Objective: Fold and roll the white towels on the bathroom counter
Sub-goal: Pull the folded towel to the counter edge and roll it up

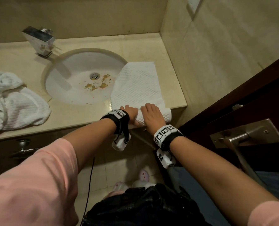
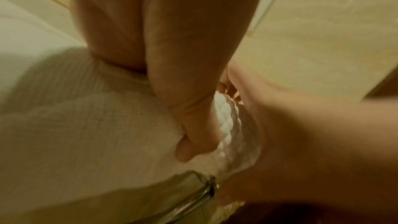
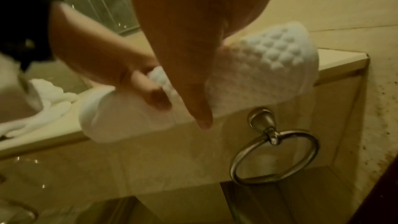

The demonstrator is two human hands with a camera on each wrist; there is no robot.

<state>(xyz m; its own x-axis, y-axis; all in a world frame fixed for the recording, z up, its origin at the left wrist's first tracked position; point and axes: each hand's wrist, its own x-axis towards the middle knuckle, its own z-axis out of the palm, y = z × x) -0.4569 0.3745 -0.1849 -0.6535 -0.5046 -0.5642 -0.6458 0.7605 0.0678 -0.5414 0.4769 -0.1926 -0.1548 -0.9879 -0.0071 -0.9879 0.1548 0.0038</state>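
A white dimpled towel [image 1: 137, 84] lies folded in a long strip on the counter [image 1: 80, 116] right of the sink, one corner overhanging the basin. Its near end is wound into a roll [image 1: 167, 115] at the counter's front edge. My left hand [image 1: 130, 114] and right hand [image 1: 151, 114] sit side by side on that roll, fingers curled over it. In the right wrist view the left hand [image 3: 103, 60] pinches the roll [image 3: 269, 67] beside my right hand [image 3: 183, 57]. The left wrist view shows my left hand's thumb [image 2: 193, 125] pressed into the towel [image 2: 86, 125]. A second white towel [image 1: 13, 101] lies crumpled at the counter's left end.
The oval sink [image 1: 103, 50] with brown stains and a chrome faucet [image 1: 39, 41] fills the counter's middle. A tiled wall [image 1: 217, 46] closes the right side, with a dark door and metal handle [image 1: 243, 136] near my right arm. A towel ring [image 3: 275, 157] hangs below the counter edge.
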